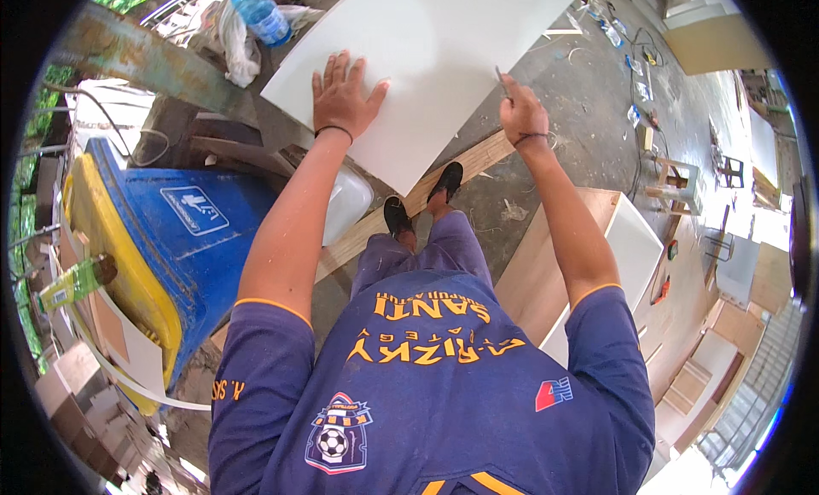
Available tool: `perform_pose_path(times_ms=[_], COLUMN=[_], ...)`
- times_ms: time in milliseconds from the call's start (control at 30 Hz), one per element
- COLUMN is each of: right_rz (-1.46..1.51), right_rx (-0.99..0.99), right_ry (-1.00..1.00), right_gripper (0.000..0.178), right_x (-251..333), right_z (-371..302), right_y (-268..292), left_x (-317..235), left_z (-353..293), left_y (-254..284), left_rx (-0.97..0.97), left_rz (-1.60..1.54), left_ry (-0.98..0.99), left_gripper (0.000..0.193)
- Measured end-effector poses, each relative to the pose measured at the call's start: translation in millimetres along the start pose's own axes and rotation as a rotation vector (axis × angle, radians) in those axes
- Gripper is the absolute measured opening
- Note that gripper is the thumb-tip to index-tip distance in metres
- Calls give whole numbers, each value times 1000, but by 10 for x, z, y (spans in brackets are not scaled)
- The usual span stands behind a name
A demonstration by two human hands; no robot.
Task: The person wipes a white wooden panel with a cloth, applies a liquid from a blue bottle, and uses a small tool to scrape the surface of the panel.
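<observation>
I have the left hand (345, 101) resting flat on a white board (426, 85), right hand (523, 118) gripping a thin tool (500, 73); blue bin (222, 260) at left, plank (485, 159) near the shoes (397, 215).

Blue bin (192, 269): white-framed litter pictogram (194, 210). Navy shirt (426, 393): yellow lettering (431, 306), football crest (339, 439), red-and-blue logo (553, 394). Bottle (258, 15) label: too small to read.

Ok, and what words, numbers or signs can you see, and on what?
I won't copy wording, but here's where it is:
Dark blue shirt: orange lettering, football badge, red-and-blue emblem.
Blue bin: white sign with a figure.
Blue-capped bottle: print too small to read.
Green bottle: print too blurred to read.
</observation>
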State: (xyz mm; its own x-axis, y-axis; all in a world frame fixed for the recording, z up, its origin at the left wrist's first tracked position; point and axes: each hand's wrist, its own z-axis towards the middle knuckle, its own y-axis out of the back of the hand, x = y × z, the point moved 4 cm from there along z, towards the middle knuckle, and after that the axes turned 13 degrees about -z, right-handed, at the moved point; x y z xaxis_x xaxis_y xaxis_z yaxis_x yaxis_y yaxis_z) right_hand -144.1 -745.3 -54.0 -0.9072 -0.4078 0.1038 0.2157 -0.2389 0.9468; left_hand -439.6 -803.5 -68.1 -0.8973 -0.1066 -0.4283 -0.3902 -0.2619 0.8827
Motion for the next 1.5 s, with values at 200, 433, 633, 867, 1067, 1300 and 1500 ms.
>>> perform_pose_path(times_ms=[200, 433, 633, 867, 1067, 1300, 1500], right_rz=[187, 146, -84, 227, -105, 73, 54], right_rx=[172, 241, 144, 356, 223, 393, 337], right_ry=[324, 159, 39, 452, -6, 522, 295], right_gripper=[35, 47, 41, 42, 39, 33, 45], right_x=[1327, 685, -247, 990, -721, 876, 38], right_z=[-991, -387, 430, -663, 787, -398, 511], right_y=[91, 155, -167, 193, -194, 118, -50], left_x=[-27, 18, -3, -10, -92, -78, -79], left_z=[-12, -8, 6, -20, 25, -32, -56], left_y=[-5, 17, -16, 14, 27, 64, 119], left_rx=[-23, -38, -20, 32, 4, 17, -25], left_rz=[32, 35, 29, 72, 52, 59, 71], left_ry=[-10, -38, -38, -17, -75, -35, -29], left_gripper=[62, 60, 60, 60, 58, 56, 53])
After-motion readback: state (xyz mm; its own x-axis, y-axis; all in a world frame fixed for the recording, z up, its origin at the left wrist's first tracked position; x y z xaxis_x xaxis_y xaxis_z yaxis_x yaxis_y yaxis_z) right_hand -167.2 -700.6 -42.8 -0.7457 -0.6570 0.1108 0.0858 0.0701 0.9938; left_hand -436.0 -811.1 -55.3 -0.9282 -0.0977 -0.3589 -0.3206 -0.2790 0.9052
